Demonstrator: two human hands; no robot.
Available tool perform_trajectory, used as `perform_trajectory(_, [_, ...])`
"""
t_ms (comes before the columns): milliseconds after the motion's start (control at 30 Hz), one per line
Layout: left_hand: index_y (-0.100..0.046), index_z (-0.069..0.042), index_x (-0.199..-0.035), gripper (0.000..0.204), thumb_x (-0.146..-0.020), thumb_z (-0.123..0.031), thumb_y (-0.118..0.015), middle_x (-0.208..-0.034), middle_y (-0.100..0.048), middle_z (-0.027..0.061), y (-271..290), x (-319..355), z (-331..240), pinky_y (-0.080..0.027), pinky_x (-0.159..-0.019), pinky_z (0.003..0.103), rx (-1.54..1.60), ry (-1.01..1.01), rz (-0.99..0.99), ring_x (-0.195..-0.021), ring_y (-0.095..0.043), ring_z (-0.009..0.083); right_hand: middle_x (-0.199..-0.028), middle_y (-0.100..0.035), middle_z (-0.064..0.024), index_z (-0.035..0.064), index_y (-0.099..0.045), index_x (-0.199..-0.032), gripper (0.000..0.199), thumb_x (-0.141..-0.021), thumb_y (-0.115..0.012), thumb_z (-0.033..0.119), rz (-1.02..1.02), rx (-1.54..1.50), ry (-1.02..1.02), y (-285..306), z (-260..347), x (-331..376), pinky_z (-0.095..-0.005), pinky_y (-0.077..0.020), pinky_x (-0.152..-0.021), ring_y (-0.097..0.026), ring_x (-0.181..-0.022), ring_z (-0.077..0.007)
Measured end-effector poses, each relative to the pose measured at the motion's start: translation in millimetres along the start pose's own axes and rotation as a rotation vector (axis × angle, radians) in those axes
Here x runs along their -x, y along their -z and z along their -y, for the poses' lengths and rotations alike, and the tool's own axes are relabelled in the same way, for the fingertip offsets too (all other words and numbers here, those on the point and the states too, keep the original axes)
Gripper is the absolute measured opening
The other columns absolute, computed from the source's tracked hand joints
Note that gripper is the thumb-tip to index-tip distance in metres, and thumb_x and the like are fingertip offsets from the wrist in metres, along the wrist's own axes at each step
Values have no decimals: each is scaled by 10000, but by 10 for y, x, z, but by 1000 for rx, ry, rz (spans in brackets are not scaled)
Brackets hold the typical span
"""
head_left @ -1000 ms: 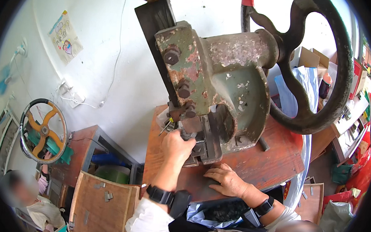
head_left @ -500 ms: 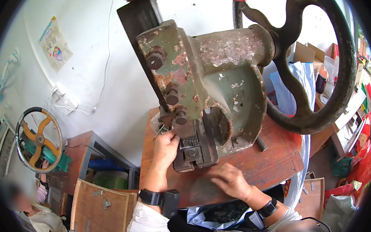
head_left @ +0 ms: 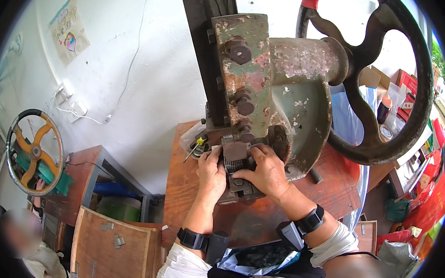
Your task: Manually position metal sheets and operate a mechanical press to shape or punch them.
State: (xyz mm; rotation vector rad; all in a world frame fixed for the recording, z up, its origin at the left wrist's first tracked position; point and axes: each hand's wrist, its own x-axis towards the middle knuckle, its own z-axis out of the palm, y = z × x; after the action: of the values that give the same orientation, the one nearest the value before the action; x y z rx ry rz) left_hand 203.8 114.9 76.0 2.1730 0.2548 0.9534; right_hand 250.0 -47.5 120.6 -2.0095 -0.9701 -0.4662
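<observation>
In front of me stands an old hand press [head_left: 294, 112] with chipped green paint and a dark handwheel [head_left: 359, 78]. Under its ram sits a dark metal die [head_left: 242, 189] with a ribbed part [head_left: 233, 164]. At the die's left side my left hand [head_left: 211, 176] has its fingers bent in against the metal. My right hand [head_left: 268, 174] is at the right side, its thumb reaching over the die and its index finger bent beside the ram. Both hands are closed in there; whatever they grip is hidden.
A yellow-handled screwdriver [head_left: 198, 144] lies in a clear container left of the press, on the wooden table [head_left: 193, 160]. A bag of dark small pieces [head_left: 261, 257] is before my lap. Another person [head_left: 35, 250] sits at left near a second wheel [head_left: 35, 152].
My right hand has moved from the table's front up to the die's right side. My left hand stays at the die. The view has turned, so the press appears more upright.
</observation>
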Motion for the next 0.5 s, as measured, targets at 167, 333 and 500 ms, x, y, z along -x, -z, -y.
perform_trajectory(167, [-580,-113,-1183,434,-782,42,-525,-1105,-571,134,28,16,-127,-419,-905,408,42,93,104,-1012,-540,321,-1050,-579,-136,16,-589,-997,570,-579,-827,322,-105,148,8,-49,7,17,-416,-496,-820,-555,-1005,-342])
perform_trajectory(333, [-606,-101,-1147,391,-769,-2,-587,-1121,-616,74,-28,4,14,-393,-909,410,-148,-80,11,-1023,-536,302,-1133,-562,-150,14,-573,-1086,652,-579,-829,332,-20,81,-52,-52,12,13,-427,-481,-870,-522,-1076,-354])
perform_trajectory(500, [-609,-85,-1140,366,-786,3,-568,-1103,-615,124,-22,-29,60,-408,-915,402,275,-33,143,-1029,-535,333,-1214,-536,-152,20,-563,-1152,712,-575,-832,340,39,62,-134,-90,29,-41,-436,-455,-923,-481,-1152,-356])
